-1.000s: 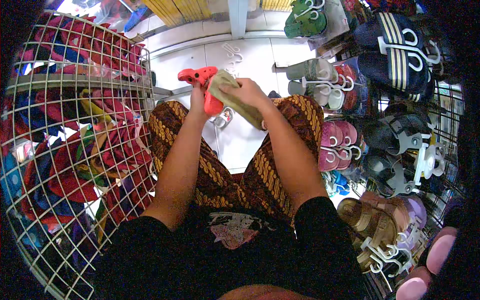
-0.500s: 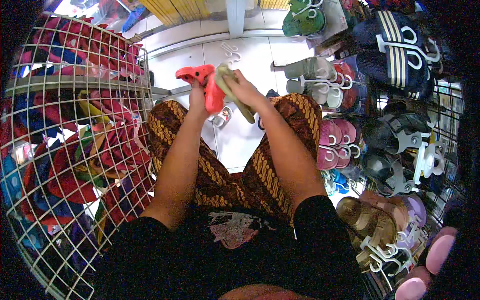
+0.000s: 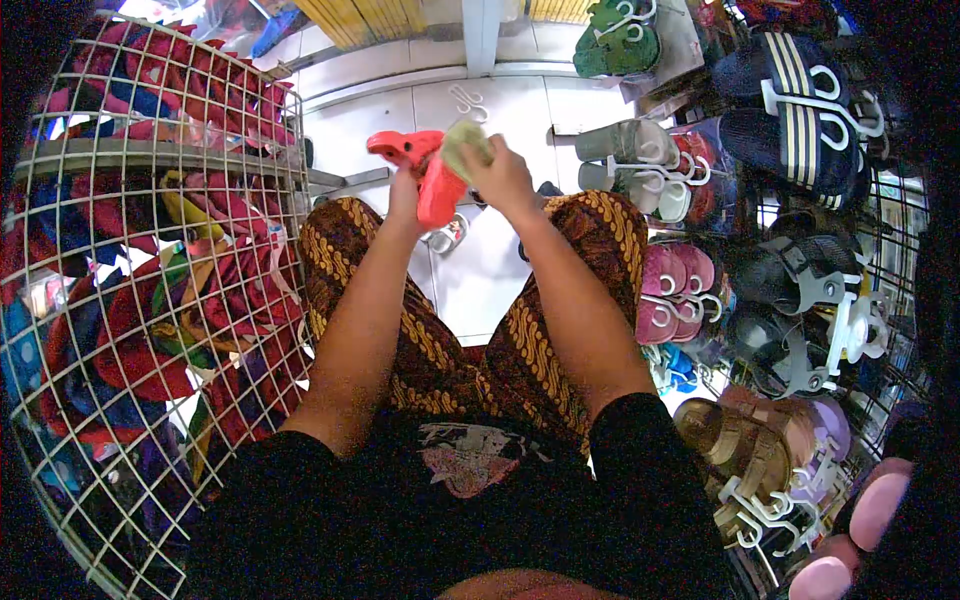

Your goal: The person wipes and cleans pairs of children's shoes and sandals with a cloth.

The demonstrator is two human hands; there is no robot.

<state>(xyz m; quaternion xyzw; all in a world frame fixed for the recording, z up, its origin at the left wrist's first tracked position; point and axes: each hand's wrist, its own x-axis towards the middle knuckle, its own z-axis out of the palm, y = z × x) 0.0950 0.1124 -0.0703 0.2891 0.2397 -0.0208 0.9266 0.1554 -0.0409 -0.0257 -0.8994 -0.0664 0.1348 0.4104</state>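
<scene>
My left hand [image 3: 403,196] holds a pair of red clogs [image 3: 438,192] above the gap between my knees. One clog points left with its holes showing, the other hangs downward. In my right hand [image 3: 503,178] is a bunched olive-green cloth [image 3: 466,150], whose near side meets the upper part of the right-hand clog. The fingers of my right hand are wrapped round the cloth. Below the clogs, a small grey and white shoe [image 3: 447,234] lies on the white tiled floor [image 3: 470,300].
A wire grid basket [image 3: 300,180] full of colourful items stands at my left. Along my right hang shoes on white hangers, among them striped navy slides [image 3: 795,110], pink sandals [image 3: 675,290] and brown sandals [image 3: 730,440]. White hangers [image 3: 467,100] lie on the floor ahead.
The clogs have shifted slightly right. The cloth, which hung down long beside them, is now bunched higher up against the clog, and my right hand has moved a little right.
</scene>
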